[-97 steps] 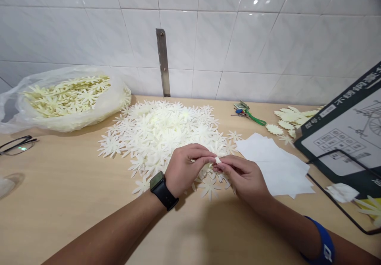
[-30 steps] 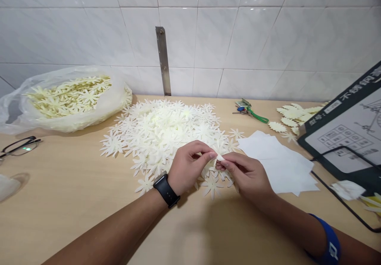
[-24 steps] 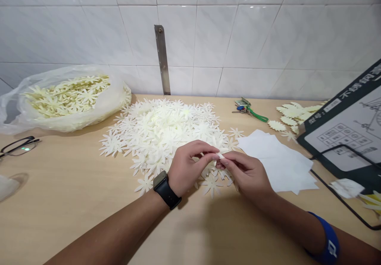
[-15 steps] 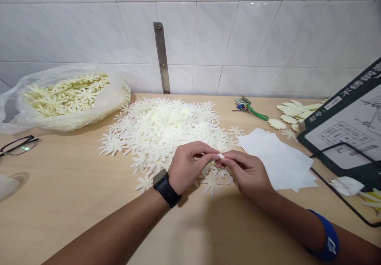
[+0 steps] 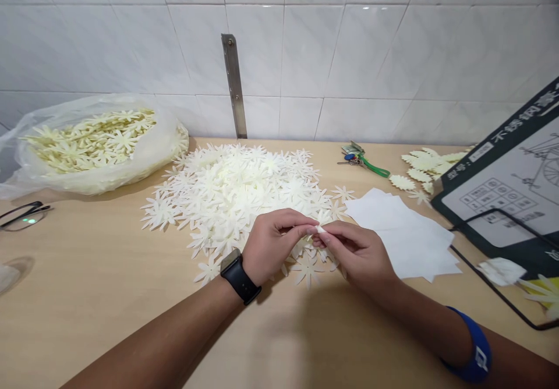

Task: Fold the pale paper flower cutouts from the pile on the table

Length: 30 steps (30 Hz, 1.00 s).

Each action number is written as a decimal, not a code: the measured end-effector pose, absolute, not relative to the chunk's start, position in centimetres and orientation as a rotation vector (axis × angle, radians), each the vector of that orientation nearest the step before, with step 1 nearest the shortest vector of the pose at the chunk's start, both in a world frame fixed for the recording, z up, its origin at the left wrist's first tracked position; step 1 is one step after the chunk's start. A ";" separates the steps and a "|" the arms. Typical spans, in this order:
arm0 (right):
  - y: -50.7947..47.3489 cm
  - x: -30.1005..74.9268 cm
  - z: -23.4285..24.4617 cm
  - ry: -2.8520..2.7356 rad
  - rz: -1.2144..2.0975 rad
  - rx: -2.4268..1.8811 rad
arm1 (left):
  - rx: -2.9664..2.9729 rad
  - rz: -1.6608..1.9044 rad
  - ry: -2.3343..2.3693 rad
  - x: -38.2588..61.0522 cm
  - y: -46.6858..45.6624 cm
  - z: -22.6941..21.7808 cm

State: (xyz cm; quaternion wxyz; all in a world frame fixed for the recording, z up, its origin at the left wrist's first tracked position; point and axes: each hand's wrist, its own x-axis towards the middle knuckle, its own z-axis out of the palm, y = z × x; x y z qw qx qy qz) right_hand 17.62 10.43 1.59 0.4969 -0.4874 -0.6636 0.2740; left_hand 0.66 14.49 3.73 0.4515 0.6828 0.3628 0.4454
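Note:
Between the fingertips of my left hand (image 5: 277, 243) and my right hand (image 5: 360, 252) is a small cream-white piece (image 5: 320, 229), pinched from both sides. Most of it is hidden by the fingers, so its full shape cannot be made out. Both hands hover over the near right edge of a heap of cream-white flower cutouts (image 5: 236, 185) with pointed petals. One loose flower cutout (image 5: 307, 269) lies on the table just below the hands. A black watch sits on my left wrist, a blue band on my right forearm.
A plastic bag (image 5: 170, 156) of yellowish cutouts stands back left, with glasses (image 5: 24, 214) before it. White sheets (image 5: 399, 234) lie right of my hands. Behind are keys with a green strap (image 5: 375, 168) and scalloped cutouts (image 5: 421, 168). A dark printed box (image 5: 502, 202) leans at right.
The whole view has shifted slightly, so things appear a little further left. Both hands keep the same pinch on the small piece, with hardly any finger movement.

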 end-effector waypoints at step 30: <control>10.4 17.8 1.1 -1.541 0.695 -1.242 | 1.268 1.143 0.973 0.2 15.4 4.1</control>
